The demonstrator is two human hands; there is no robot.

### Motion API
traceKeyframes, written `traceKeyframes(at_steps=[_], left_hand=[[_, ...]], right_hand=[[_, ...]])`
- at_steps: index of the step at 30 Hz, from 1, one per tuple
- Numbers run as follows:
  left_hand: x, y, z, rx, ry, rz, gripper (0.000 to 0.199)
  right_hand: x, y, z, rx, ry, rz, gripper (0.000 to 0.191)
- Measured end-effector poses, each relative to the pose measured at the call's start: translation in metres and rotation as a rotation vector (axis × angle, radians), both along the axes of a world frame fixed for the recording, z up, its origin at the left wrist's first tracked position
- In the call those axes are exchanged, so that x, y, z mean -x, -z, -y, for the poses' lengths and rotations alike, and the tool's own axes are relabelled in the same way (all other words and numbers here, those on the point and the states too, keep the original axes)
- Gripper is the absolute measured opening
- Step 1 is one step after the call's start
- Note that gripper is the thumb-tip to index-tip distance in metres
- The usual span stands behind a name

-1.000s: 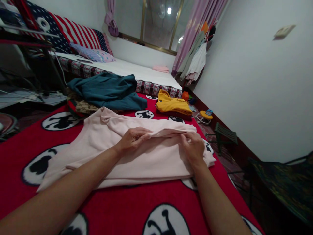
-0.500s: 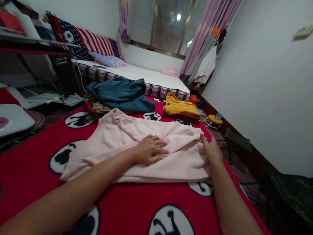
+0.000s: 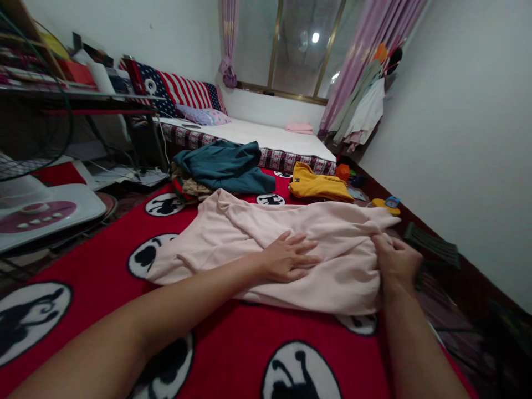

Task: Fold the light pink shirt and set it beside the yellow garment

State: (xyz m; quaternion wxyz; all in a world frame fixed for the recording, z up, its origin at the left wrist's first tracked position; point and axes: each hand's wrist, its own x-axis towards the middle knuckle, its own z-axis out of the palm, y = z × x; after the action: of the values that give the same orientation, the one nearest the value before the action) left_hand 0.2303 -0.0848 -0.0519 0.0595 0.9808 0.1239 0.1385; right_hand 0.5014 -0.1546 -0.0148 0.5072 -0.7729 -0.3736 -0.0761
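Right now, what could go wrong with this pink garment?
The right hand pinches and bunches the pink garment at one end, so creases may set there. The left hand presses flat amid wrinkles; a pull against it could skew the layers. The garment's far edge lies close to the teal clothing, so a wide swing might catch it.

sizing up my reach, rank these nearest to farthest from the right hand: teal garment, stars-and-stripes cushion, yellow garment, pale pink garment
1. pale pink garment, gripped by the right hand
2. yellow garment, ahead and to the left
3. teal garment, farther left
4. stars-and-stripes cushion, far back left
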Motion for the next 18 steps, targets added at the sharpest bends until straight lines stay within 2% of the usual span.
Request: traceKeyframes(at_steps=[2, 4, 6, 8, 11, 14, 16, 18], left_hand=[[-0.019, 0.000, 0.008, 0.014, 0.034, 0.013, 0.054], [-0.034, -0.001, 0.017, 0.048, 0.039, 0.037, 0.056], [-0.040, -0.004, 0.024, 0.098, 0.031, 0.067, 0.057], [-0.034, -0.008, 0.029, 0.158, 0.030, 0.107, 0.057], [-0.007, -0.020, 0.039, 0.248, 0.066, 0.208, 0.055], [0.031, -0.037, 0.050, 0.286, 0.135, 0.275, 0.039], [0.056, -0.050, 0.058, 0.324, 0.167, 0.252, 0.032], [0.080, -0.060, 0.066, 0.396, 0.166, 0.217, 0.033]], right_hand=[[0.006, -0.014, 0.013, -0.093, 0.058, 0.000, 0.026], [0.014, -0.030, 0.022, -0.115, 0.092, 0.033, 0.026], [0.024, -0.045, 0.024, -0.097, 0.084, 0.084, 0.023], [0.035, -0.061, 0.019, -0.081, 0.063, 0.139, 0.022], [0.065, -0.089, -0.003, -0.014, 0.036, 0.307, 0.029], [0.124, -0.109, -0.034, 0.075, 0.018, 0.496, 0.032], [0.178, -0.112, -0.056, 0.112, -0.141, 0.545, 0.036], [0.232, -0.106, -0.072, 0.200, -0.424, 0.558, 0.041]])
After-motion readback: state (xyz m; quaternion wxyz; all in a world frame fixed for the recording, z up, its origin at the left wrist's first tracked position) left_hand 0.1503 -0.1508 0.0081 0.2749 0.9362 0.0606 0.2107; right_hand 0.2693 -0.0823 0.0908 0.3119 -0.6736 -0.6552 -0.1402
